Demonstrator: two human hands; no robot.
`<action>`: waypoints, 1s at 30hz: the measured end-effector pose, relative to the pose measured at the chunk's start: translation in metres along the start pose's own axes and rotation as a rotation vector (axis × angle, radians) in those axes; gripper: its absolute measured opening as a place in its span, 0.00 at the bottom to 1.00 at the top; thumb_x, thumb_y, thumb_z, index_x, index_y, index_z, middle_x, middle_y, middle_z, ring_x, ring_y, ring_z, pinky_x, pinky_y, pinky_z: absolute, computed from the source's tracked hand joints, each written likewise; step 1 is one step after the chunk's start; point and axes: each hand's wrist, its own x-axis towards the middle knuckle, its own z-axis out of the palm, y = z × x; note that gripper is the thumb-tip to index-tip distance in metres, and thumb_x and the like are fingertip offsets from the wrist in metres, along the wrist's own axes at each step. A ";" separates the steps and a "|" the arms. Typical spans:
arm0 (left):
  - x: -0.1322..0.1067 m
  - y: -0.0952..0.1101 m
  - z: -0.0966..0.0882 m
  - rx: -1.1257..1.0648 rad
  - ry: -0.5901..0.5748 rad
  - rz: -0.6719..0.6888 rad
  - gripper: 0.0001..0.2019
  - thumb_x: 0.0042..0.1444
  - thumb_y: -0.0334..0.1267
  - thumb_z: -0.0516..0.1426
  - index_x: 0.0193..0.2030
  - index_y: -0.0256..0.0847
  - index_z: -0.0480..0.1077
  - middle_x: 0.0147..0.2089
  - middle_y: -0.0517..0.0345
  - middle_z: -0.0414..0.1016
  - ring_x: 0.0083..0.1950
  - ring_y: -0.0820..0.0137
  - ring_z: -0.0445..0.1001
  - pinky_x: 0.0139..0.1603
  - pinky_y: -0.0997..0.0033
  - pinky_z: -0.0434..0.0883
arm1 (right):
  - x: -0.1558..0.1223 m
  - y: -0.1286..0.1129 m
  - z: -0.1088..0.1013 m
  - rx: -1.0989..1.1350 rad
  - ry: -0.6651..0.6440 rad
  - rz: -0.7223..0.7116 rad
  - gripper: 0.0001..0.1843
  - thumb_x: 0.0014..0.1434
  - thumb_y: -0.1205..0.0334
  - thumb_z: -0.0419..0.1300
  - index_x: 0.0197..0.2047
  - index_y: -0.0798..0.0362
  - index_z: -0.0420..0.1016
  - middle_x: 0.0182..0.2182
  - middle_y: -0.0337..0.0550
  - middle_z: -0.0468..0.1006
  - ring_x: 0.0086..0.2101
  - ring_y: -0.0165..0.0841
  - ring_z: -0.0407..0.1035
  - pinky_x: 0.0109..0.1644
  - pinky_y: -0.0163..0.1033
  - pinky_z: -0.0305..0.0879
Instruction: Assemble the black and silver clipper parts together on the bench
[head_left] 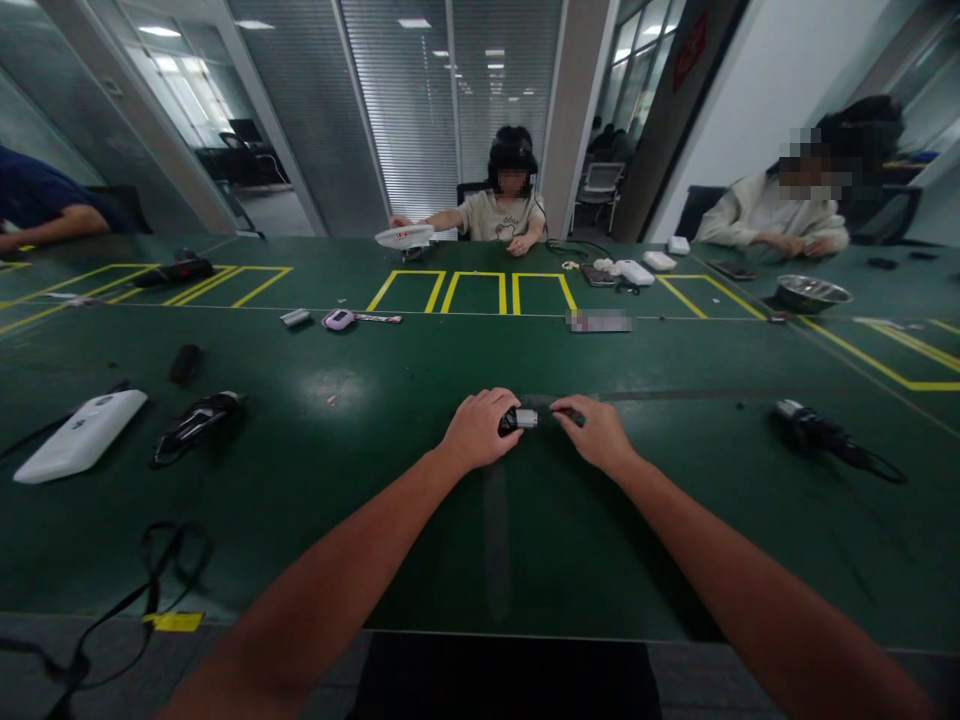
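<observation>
Both my hands rest on the green table just ahead of me. My left hand is curled round a small black and silver cylinder-shaped part, whose silver end sticks out to the right. My right hand is closed in a pinch just right of that silver end; something small and dark sits at its fingertips, too small to name. The two hands are a few centimetres apart.
A white flat device, a black handheld tool and cables lie at the left. Another black tool with a cord lies at the right. Yellow marked boxes, a metal bowl and small devices sit farther off. Three people sit around the table.
</observation>
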 end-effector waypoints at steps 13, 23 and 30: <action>0.000 0.001 0.000 0.007 0.003 0.003 0.16 0.55 0.40 0.59 0.49 0.44 0.66 0.53 0.53 0.70 0.52 0.60 0.69 0.51 0.57 0.67 | -0.004 -0.012 0.006 0.172 -0.049 0.042 0.07 0.57 0.64 0.59 0.39 0.50 0.78 0.35 0.41 0.81 0.35 0.34 0.74 0.42 0.40 0.70; 0.000 -0.002 0.004 0.009 0.028 0.026 0.15 0.55 0.41 0.59 0.49 0.43 0.67 0.53 0.53 0.71 0.51 0.60 0.69 0.51 0.59 0.66 | -0.004 -0.010 0.008 0.150 -0.050 0.029 0.07 0.57 0.66 0.60 0.38 0.52 0.79 0.35 0.42 0.81 0.35 0.33 0.74 0.42 0.38 0.68; 0.000 0.001 0.005 0.083 0.045 0.081 0.16 0.56 0.41 0.58 0.51 0.42 0.68 0.55 0.51 0.71 0.59 0.59 0.66 0.64 0.48 0.54 | -0.003 -0.010 0.008 0.098 -0.046 0.003 0.06 0.57 0.67 0.61 0.38 0.51 0.78 0.34 0.41 0.80 0.34 0.32 0.73 0.41 0.38 0.67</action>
